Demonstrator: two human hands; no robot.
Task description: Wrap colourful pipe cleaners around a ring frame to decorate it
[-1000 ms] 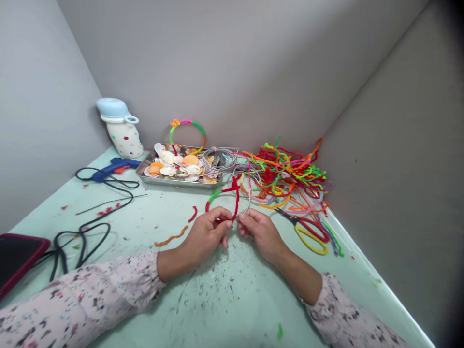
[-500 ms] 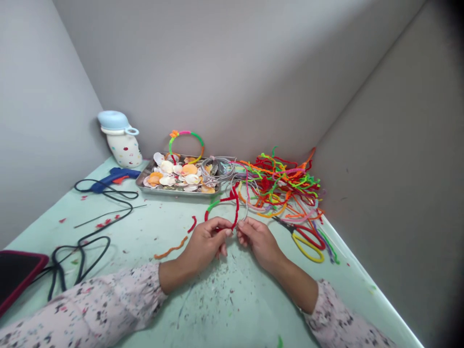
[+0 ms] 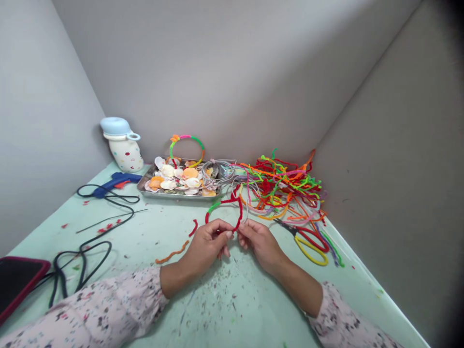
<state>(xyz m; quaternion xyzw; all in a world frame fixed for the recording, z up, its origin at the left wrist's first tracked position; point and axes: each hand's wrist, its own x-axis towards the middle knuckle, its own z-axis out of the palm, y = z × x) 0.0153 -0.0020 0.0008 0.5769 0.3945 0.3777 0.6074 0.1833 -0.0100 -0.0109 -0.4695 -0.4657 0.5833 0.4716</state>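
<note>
The left hand (image 3: 205, 246) and right hand (image 3: 263, 244) pinch a red and green pipe cleaner (image 3: 223, 207) tight in their fingers (image 3: 221, 227). It curves up in a loop above the bench (image 3: 152, 227), in front of a shell tray (image 3: 177, 196).

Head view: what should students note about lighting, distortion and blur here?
Head view: matt grey walls bend inward from wide-angle distortion; the right edge darkens to black; lighting is soft, with faint shadows; a white glare line runs along the mint-green table's edge.
</note>
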